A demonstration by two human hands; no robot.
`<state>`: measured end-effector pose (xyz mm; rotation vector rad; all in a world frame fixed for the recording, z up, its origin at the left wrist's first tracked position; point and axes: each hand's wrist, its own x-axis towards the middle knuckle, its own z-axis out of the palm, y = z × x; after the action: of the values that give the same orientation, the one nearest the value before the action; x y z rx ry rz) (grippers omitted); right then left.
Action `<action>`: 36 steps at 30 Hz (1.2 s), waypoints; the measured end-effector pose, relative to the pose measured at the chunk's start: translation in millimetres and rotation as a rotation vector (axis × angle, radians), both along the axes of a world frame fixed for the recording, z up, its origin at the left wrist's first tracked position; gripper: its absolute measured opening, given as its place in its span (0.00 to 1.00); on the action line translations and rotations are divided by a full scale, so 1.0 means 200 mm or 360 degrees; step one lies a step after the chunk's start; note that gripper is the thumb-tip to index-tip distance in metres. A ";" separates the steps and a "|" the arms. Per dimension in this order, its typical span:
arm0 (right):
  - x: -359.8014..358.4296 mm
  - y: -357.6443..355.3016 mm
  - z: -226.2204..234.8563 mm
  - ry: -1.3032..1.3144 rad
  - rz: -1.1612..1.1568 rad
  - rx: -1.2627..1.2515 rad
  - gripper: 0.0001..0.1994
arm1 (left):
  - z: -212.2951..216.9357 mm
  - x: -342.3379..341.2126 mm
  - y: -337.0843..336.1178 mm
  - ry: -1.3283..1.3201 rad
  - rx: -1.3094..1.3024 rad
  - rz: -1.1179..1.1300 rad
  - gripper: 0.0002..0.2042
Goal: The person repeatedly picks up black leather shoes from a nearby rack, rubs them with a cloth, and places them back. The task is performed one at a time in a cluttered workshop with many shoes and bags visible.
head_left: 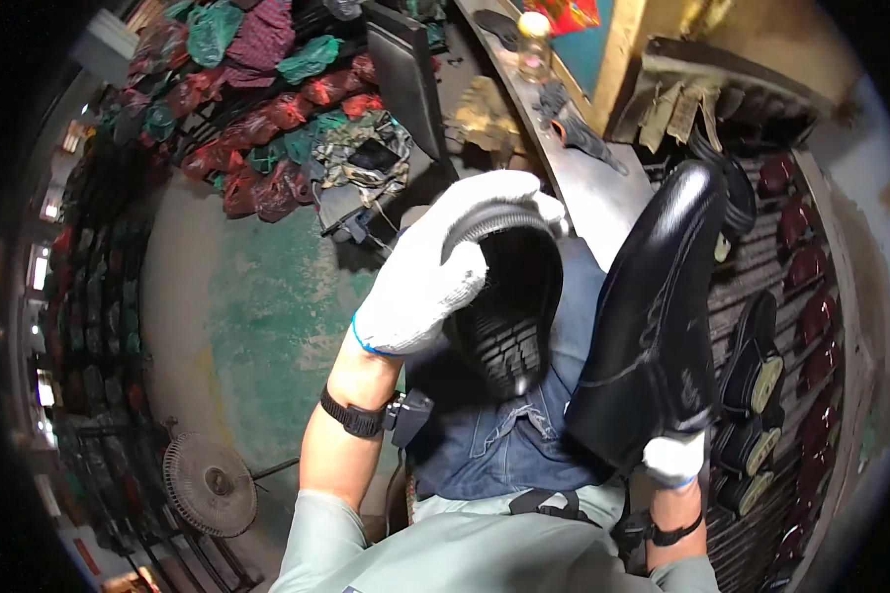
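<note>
In a white knit glove, my left hand is closed around the ribbed edge of a black shoe sole, above my lap. The sole's lower part has tread-like grooves. To its right stands a glossy black leather boot, tilted with the toe away from me. My gloved right hand grips the boot at its near end, and the boot hides most of its fingers. Sole and boot are held apart.
On the right, a slatted rack bears black shoes and maroon toe pieces. A narrow metal bench ahead carries a bottle and a dark glove. A chair with camouflage cloth, a fan and bagged piles lie left.
</note>
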<state>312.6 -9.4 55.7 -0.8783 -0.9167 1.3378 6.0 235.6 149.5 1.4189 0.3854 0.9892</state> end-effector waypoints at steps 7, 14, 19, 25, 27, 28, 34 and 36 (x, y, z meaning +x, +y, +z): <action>-0.30 0.11 0.28 -0.0843 0.0055 0.0089 0.67 | -0.18 -0.07 -0.10 -0.0383 -0.0675 -0.0177 0.43; -0.42 0.08 0.25 -0.1239 0.0104 0.0292 0.60 | -0.13 -0.09 -0.07 -0.0155 -0.0592 -0.0205 0.50; -0.44 0.09 0.22 -0.1229 0.0101 0.0299 0.60 | -0.12 -0.12 -0.07 -0.0120 -0.0525 -0.0248 0.53; -0.43 0.10 0.17 -0.1126 0.0137 0.0236 0.60 | -0.14 -0.11 -0.06 -0.0148 -0.0424 -0.0270 0.51; -0.43 0.11 0.15 -0.1110 0.0128 0.0229 0.61 | -0.10 -0.10 -0.07 -0.0049 -0.0529 -0.0191 0.59; -0.43 0.12 0.15 -0.1087 0.0130 0.0216 0.60 | -0.09 -0.09 -0.07 0.0001 -0.0583 -0.0149 0.62; -0.45 0.17 0.12 -0.1028 0.0106 0.0188 0.60 | -0.16 -0.12 -0.04 -0.0096 -0.0444 -0.0339 0.55; -0.46 0.19 0.10 -0.0982 0.0092 0.0191 0.61 | -0.15 -0.11 -0.05 -0.0086 -0.0439 -0.0291 0.59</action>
<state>220.5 28.7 75.0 -1.2043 -1.4881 1.0542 -16.2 225.7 120.1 1.1535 0.3316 0.7912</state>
